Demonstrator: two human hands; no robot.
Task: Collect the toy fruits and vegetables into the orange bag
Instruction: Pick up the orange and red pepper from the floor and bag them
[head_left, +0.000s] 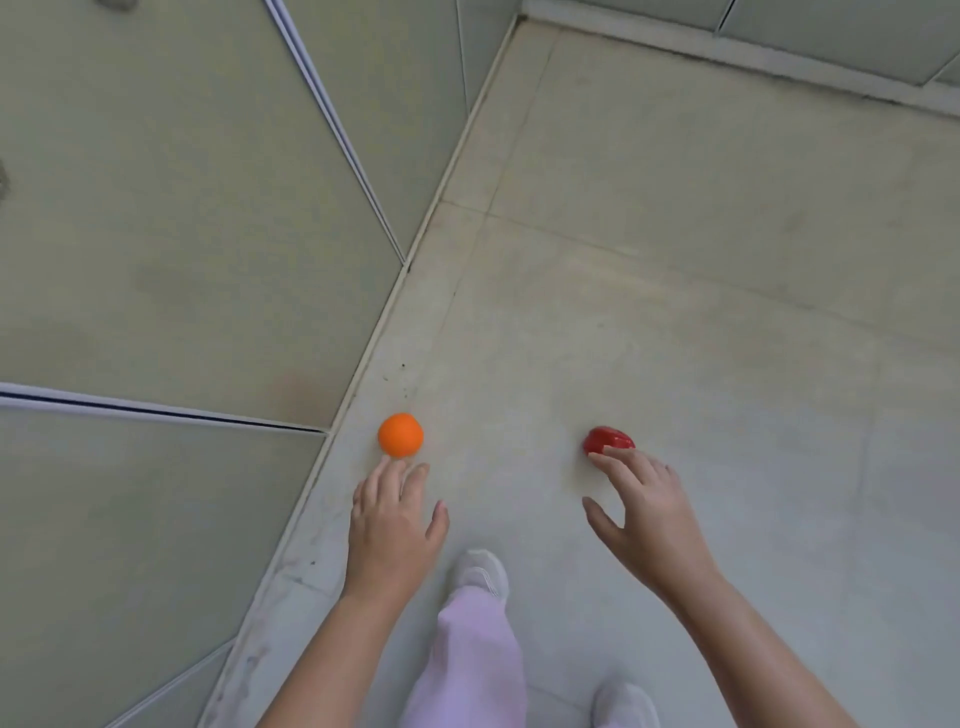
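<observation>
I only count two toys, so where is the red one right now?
The red toy lies on the floor right of centre in the head view, just beyond the right hand, across from the orange ball.

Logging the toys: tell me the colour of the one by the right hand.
Red toy, head view.

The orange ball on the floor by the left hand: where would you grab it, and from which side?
Around its widest middle, coming from above. The orange ball is round and smooth, resting free on the floor, so no side is better. The left hand already hovers just short of it, fingers spread; thumb on one side and fingers on the other would probably cup it securely.
</observation>
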